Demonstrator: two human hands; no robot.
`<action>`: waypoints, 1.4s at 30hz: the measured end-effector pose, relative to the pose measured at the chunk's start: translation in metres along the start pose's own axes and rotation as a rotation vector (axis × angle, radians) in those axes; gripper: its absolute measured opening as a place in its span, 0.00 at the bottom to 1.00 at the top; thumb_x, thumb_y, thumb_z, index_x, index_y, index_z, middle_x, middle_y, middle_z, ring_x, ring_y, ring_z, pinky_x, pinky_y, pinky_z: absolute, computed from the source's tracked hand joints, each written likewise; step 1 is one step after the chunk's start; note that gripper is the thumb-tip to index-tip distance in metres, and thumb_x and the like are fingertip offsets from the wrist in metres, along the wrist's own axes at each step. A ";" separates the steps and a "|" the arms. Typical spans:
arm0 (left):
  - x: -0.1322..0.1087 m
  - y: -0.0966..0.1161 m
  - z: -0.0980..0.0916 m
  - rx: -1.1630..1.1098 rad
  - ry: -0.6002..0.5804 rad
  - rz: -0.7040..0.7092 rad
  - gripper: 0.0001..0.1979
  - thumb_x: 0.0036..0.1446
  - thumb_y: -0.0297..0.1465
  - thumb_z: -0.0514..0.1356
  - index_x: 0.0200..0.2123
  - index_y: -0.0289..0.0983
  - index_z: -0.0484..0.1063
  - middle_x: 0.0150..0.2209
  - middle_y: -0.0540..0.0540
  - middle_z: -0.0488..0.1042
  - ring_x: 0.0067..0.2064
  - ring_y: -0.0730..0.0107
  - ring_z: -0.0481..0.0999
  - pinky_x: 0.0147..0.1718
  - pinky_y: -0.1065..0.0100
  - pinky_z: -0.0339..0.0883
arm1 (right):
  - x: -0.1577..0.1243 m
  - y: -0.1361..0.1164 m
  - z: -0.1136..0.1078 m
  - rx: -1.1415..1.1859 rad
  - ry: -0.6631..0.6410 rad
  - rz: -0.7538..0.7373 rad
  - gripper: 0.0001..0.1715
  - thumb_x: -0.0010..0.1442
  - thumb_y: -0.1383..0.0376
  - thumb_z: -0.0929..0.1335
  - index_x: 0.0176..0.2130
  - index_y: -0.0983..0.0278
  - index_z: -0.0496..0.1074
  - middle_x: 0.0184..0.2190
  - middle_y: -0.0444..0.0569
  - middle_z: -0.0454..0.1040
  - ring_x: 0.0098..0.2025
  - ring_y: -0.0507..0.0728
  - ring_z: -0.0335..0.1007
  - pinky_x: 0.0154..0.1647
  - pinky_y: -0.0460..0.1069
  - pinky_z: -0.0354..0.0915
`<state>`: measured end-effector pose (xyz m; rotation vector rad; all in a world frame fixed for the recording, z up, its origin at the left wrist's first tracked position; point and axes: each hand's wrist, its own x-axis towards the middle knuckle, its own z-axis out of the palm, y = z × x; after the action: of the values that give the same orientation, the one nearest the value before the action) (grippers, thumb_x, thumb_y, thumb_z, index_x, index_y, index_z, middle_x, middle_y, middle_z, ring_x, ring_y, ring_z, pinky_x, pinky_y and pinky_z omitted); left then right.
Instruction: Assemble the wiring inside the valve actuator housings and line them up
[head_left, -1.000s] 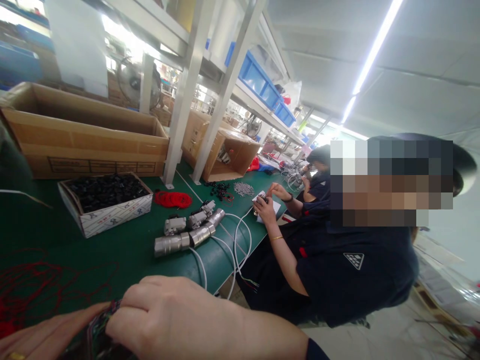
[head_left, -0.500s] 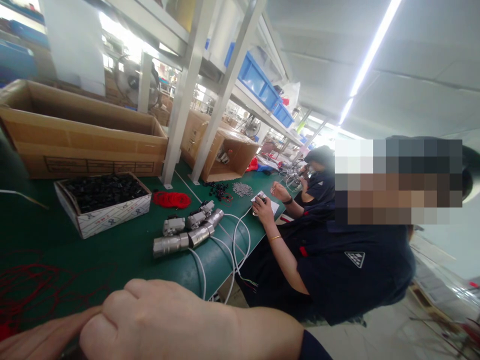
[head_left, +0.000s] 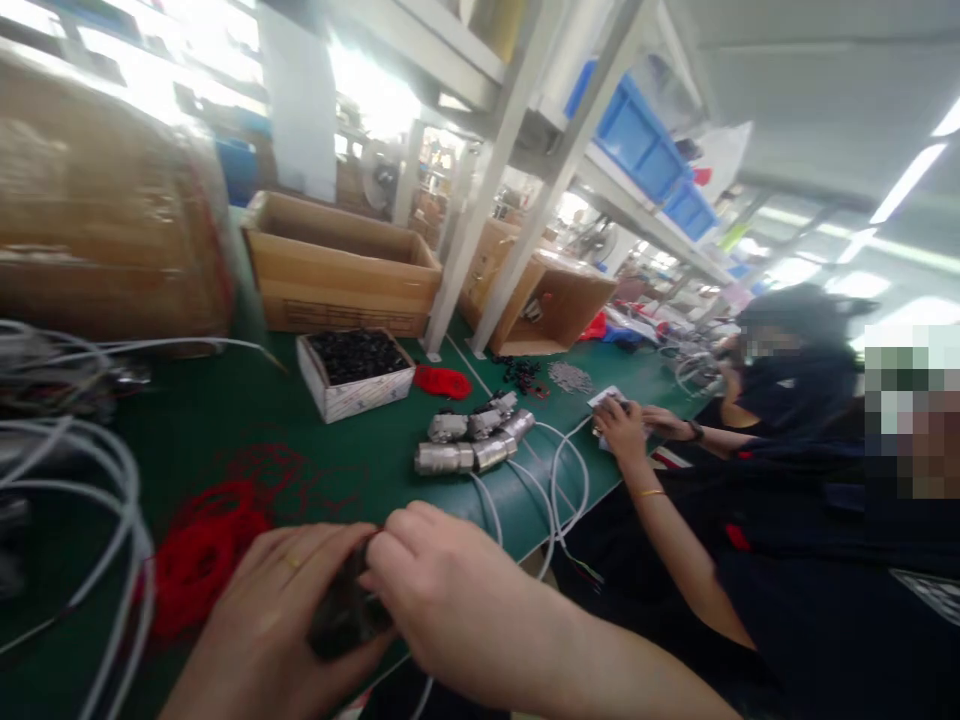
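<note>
My left hand [head_left: 277,610], with a ring on one finger, wraps round a dark, blurred part [head_left: 341,610] at the lower middle of the view. From the right, my right hand [head_left: 442,590] closes its curled fingers against the top of that part. What its fingertips pinch is hidden. A tangled heap of thin red rings [head_left: 202,550] lies just behind my left hand. Beyond my right hand is a row of silver metal cylinders [head_left: 444,458] with white cables, and grey block-shaped fittings [head_left: 448,427] sit against them.
A white carton [head_left: 367,385] of small black parts stands behind, near a red bundle [head_left: 444,381]. White cables [head_left: 131,500] coil at left. Cardboard boxes [head_left: 345,295] and shelf posts line the back. A co-worker's hands [head_left: 624,430] work at the right.
The view has swung left, so the scene sits further right. My hands and the dark part between them show more fully. The co-worker's two hands have come together.
</note>
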<state>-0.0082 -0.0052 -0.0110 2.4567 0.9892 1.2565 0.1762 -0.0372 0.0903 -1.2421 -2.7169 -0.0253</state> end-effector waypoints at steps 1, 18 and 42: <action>0.002 0.005 -0.003 0.011 -0.024 0.008 0.22 0.48 0.32 0.68 0.48 0.41 0.71 0.41 0.44 0.81 0.39 0.51 0.80 0.38 0.55 0.70 | -0.003 0.001 -0.001 0.044 0.031 0.031 0.10 0.68 0.74 0.64 0.35 0.66 0.72 0.32 0.48 0.72 0.34 0.57 0.68 0.34 0.50 0.66; 0.008 0.018 -0.006 -0.085 -0.103 -0.094 0.24 0.47 0.29 0.70 0.47 0.36 0.69 0.42 0.44 0.81 0.42 0.55 0.80 0.44 0.55 0.66 | -0.005 0.005 0.003 0.268 0.031 0.002 0.14 0.67 0.79 0.62 0.36 0.71 0.76 0.33 0.53 0.73 0.34 0.59 0.69 0.34 0.53 0.72; 0.006 0.006 -0.013 -0.248 -0.198 -0.495 0.25 0.45 0.36 0.72 0.48 0.37 0.74 0.44 0.43 0.79 0.45 0.52 0.79 0.46 0.54 0.71 | -0.037 0.045 0.048 0.433 0.489 0.445 0.09 0.68 0.69 0.67 0.43 0.62 0.77 0.35 0.48 0.77 0.34 0.54 0.74 0.34 0.48 0.71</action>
<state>-0.0131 -0.0076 0.0039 1.9386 1.2036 0.8911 0.2275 -0.0313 0.0350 -1.4346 -1.8690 0.2595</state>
